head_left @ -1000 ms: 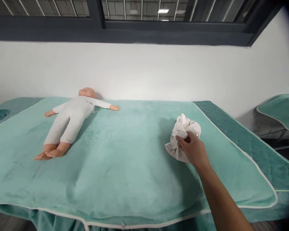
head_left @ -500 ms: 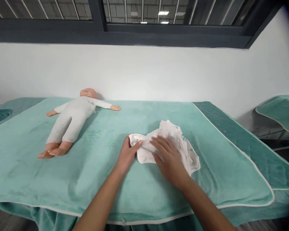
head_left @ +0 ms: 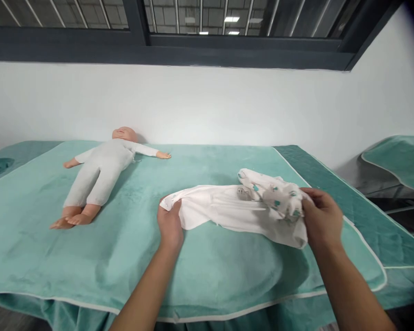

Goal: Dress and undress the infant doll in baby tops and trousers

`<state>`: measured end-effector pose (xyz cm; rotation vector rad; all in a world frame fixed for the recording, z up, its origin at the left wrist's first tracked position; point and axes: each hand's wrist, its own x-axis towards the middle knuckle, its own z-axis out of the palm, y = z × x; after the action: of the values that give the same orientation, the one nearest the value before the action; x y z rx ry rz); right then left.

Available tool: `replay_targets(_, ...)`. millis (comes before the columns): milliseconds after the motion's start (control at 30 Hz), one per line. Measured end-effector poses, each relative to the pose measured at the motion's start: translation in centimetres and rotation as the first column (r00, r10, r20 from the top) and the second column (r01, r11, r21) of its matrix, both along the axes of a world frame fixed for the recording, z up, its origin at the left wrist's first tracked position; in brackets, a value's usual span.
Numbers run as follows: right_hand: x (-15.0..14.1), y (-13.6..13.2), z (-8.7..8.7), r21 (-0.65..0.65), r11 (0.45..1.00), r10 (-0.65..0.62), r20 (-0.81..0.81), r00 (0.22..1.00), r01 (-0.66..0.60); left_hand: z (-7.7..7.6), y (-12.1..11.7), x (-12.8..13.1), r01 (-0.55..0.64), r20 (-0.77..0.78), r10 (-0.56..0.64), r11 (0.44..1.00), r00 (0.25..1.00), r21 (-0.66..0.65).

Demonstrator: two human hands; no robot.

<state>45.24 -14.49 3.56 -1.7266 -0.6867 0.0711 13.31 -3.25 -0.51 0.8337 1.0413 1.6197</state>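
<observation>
A white baby garment with small teal prints is stretched out between my two hands just above the teal blanket. My left hand pinches its left end, fingers closed on the cloth. My right hand grips the bunched printed end on the right. A baby doll in a plain white suit lies on its back at the far left of the blanket, head toward the wall, well away from both hands.
The blanket covers a table that stands against a white wall under a dark-framed window. A darker teal cover shows at the table's right edge. Another teal-covered table stands to the right across a gap.
The garment was a crumpled ball under my right hand alone; my left hand joined, and both hands have now pulled it out lengthwise, my right hand moving right.
</observation>
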Motion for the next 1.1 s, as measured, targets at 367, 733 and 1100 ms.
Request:
replay_targets(367, -0.2, -1.8, -1.8, -0.183, 0.977, 0.195, 0.527, 0.827, -0.113, 0.7, -0.2, 0.2, 0.025, -0.059, -0.022, 0.998, 0.998, 0.05)
replay_targets(733, -1.9, 4.8, -1.0, -0.644, 0.726, 0.603, 0.428, 0.673, -0.241, 1.3, 0.2, -1.1, -0.063, 0.019, 0.063, 0.998, 0.998, 0.013)
replay_targets(1100, -0.4, 3.1, 5.8, 0.199, 0.972, 0.128, -0.027, 0.991, -0.121, 3.2, 0.9, -13.2, -0.27, -0.399, 0.231, 0.962, 0.887, -0.043)
